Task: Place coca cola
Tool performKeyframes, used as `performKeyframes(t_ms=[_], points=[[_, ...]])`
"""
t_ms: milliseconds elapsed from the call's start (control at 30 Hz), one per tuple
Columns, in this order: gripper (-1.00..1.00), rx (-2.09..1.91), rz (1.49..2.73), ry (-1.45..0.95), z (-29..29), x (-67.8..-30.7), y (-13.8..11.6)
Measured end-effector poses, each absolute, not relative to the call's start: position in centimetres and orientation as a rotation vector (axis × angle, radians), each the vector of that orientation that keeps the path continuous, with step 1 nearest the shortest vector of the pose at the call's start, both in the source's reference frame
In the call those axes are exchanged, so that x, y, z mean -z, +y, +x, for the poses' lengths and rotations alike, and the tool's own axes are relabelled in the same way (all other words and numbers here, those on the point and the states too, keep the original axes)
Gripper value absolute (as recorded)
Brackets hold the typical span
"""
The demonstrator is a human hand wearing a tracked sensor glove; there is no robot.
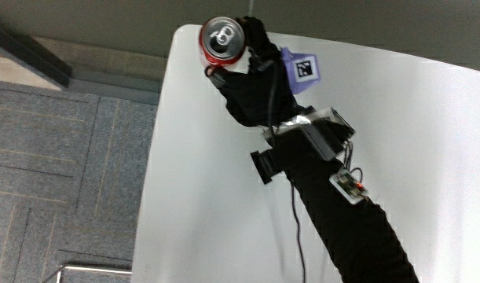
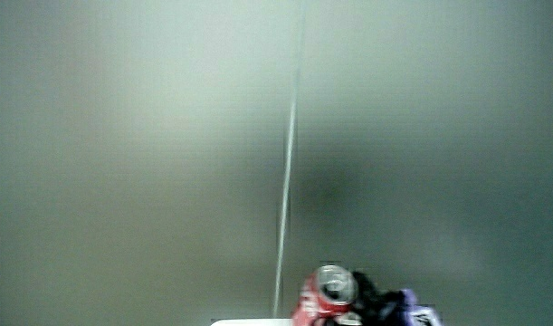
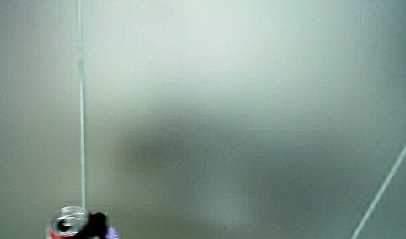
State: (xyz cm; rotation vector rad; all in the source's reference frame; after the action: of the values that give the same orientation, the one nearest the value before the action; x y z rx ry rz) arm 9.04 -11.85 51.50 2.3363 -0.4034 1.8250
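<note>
A red Coca-Cola can (image 1: 222, 41) with a silver top stands upright at the corner of the white table (image 1: 216, 196), held in the gloved hand (image 1: 251, 67). The fingers wrap round the can's side, and the forearm (image 1: 342, 212) stretches back over the table toward the person. A patterned cube (image 1: 302, 69) sits on the back of the hand. In both side views the can (image 2: 326, 294) (image 3: 68, 222) shows against a pale wall, with the hand (image 2: 376, 303) beside it. Whether the can rests on the table or is lifted cannot be told.
Grey carpet floor (image 1: 59, 157) lies past the table's edge beside the can. A metal frame (image 1: 90, 271) stands on the floor near the person. A thin cable (image 1: 294, 228) hangs from the forearm over the table.
</note>
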Motion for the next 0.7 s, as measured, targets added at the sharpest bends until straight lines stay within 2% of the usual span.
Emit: performKeyframes(t_ms=[200,400,633,700], points=[[0.0,-1.757,2.366,-0.367,9.1,-53.0,-11.5],[0.0,-1.709,2.33,-0.273,9.0,-53.1,-11.1],[0.0,-1.764,2.288,-0.284,9.1,-53.3,-11.0],[0.0,-1.761,2.319,-0.304,9.4,-53.5,-11.0]])
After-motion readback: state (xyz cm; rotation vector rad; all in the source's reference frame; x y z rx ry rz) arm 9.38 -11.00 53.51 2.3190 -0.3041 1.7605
